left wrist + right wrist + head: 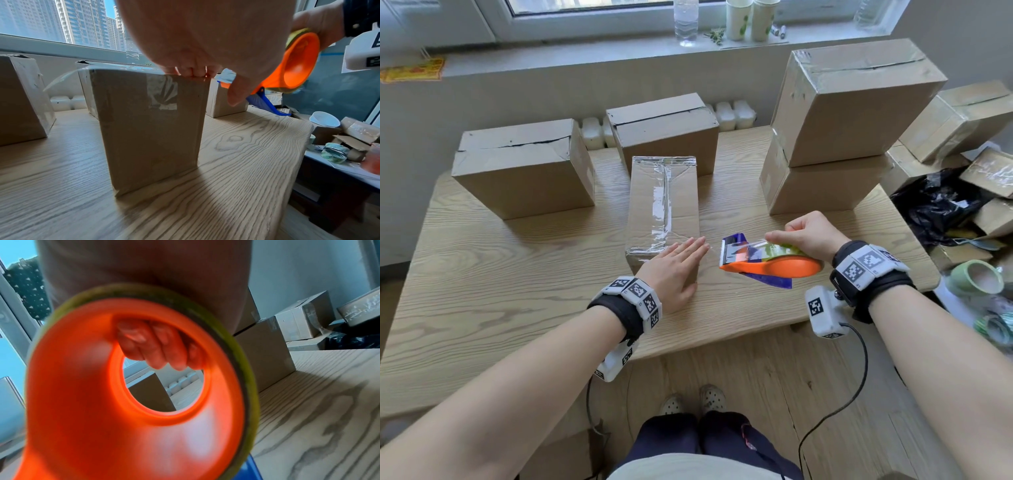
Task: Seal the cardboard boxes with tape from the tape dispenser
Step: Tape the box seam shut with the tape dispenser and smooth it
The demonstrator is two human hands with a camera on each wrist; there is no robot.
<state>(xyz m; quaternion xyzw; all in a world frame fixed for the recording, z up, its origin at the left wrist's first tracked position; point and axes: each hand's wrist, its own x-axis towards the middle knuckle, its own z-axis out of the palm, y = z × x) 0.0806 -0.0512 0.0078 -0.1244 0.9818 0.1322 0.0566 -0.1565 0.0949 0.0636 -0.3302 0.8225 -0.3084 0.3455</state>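
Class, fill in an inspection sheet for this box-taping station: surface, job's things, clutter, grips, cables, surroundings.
Surface: wooden table, light grain.
Job's things: narrow taped box in the centre; orange tape dispenser to its right; five more cardboard boxes on the table, two of them stacked.
Clutter: boxes, black bag and tape rolls to the right of the table.
Grips: left hand flat on the taped box's near end; right hand grips the dispenser.
Cables: black cable hangs from the right wrist camera.
Surroundings: windowsill with water bottle and paper cups.
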